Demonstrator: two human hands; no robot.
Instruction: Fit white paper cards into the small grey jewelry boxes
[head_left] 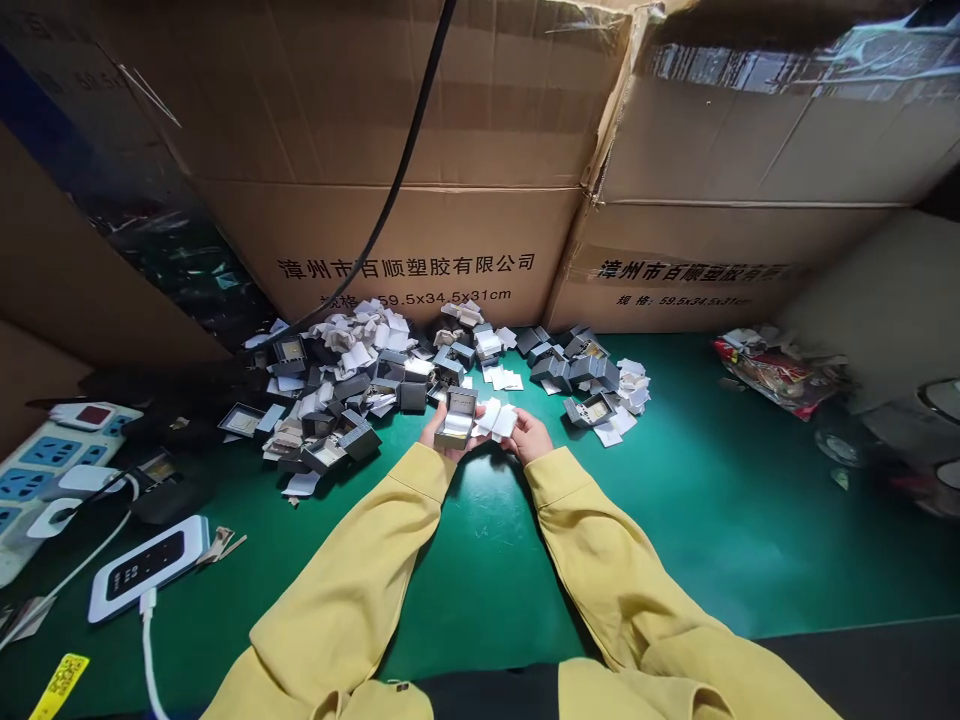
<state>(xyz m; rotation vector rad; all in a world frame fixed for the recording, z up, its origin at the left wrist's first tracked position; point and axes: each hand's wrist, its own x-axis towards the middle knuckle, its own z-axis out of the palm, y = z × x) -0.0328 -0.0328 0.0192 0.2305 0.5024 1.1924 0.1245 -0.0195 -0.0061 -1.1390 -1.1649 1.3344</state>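
Note:
My left hand (435, 432) is closed around a small grey hinged gift box (457, 418), its lid up and a pale lining showing inside. Just right of the box, white folded papers (496, 418) are pinched in the fingers of my right hand (529, 437). The papers touch or nearly touch the box's right side. Both hands are over the green table, in front of a pile of similar grey boxes and papers (360, 385). A smaller group of grey boxes (574, 362) lies beyond my right hand, with an open box (590, 411) at its near edge.
Large cardboard cartons (420, 130) wall off the back of the green table (675, 520). A black cable (405, 150) hangs down before them. At left are a power strip (52, 460) and a white device with a screen (148, 568). A red package (780, 375) lies at right.

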